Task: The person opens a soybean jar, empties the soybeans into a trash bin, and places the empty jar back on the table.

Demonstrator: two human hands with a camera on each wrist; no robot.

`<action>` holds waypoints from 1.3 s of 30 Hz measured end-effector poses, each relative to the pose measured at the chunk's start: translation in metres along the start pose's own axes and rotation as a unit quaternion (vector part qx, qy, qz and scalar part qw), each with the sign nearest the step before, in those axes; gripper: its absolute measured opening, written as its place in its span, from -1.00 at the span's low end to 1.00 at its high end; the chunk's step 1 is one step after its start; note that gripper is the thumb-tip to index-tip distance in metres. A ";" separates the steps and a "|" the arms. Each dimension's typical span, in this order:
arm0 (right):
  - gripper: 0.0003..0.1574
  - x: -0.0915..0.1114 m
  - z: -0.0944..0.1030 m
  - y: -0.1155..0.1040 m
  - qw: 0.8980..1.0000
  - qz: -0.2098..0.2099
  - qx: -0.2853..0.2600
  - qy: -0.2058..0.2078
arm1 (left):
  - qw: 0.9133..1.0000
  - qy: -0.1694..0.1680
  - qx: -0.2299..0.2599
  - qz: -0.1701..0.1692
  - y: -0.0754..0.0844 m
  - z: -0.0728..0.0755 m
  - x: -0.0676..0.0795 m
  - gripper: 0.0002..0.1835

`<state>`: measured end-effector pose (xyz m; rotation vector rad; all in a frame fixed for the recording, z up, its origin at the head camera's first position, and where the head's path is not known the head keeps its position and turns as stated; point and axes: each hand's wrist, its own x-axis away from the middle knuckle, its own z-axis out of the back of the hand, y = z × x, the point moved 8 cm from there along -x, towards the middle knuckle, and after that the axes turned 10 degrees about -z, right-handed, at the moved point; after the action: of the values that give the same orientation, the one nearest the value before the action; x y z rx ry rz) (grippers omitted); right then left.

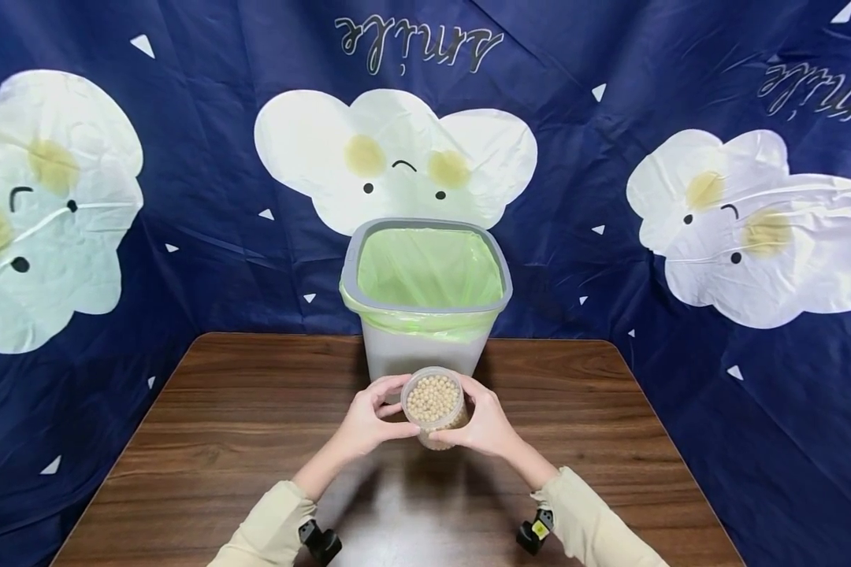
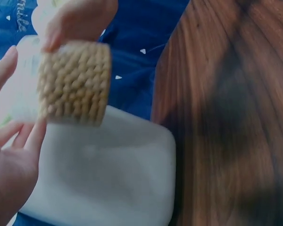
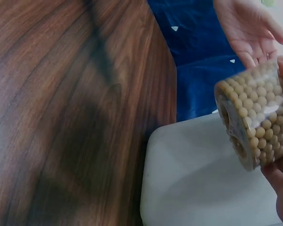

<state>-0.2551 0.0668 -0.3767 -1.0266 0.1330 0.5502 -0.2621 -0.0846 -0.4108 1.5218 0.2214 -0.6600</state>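
Observation:
A clear round jar (image 1: 440,437) full of small, round, beige balls is held above the table, its open-looking top toward the head camera. My left hand (image 1: 369,421) holds its left side, thumb at the front and fingers farther back. From the right, my right hand (image 1: 489,421) grips the same jar with thumb and fingers. In the left wrist view the balls show through the jar wall (image 2: 75,84). The jar's base (image 3: 236,127) faces the table in the right wrist view. Whether a lid covers the top, I cannot tell.
Just behind the jar stands a pale bin (image 1: 425,354) with a grey rim (image 1: 432,309) and a green liner bag (image 1: 429,268). Both are on a brown wooden table (image 1: 255,409). Dark blue curtains (image 1: 206,260) with white clouds surround the table's back and sides.

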 end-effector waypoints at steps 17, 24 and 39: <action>0.10 0.007 -0.018 0.026 0.996 0.041 0.032 -0.073 | 0.991 -0.129 0.031 -0.005 -0.004 -0.008 0.008 -0.19; 0.11 0.006 -0.016 0.030 0.998 0.023 0.016 -0.050 | 0.998 -0.053 -0.007 -0.023 -0.003 -0.005 0.009 -0.21; 0.01 0.006 -0.003 -0.002 0.999 -0.017 -0.007 -0.029 | 0.999 -0.020 0.012 -0.026 -0.002 -0.007 0.010 -0.17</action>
<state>-0.2484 0.0654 -0.3793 -1.0229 0.0599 0.5493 -0.2528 -0.0802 -0.4182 1.5286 0.2246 -0.7370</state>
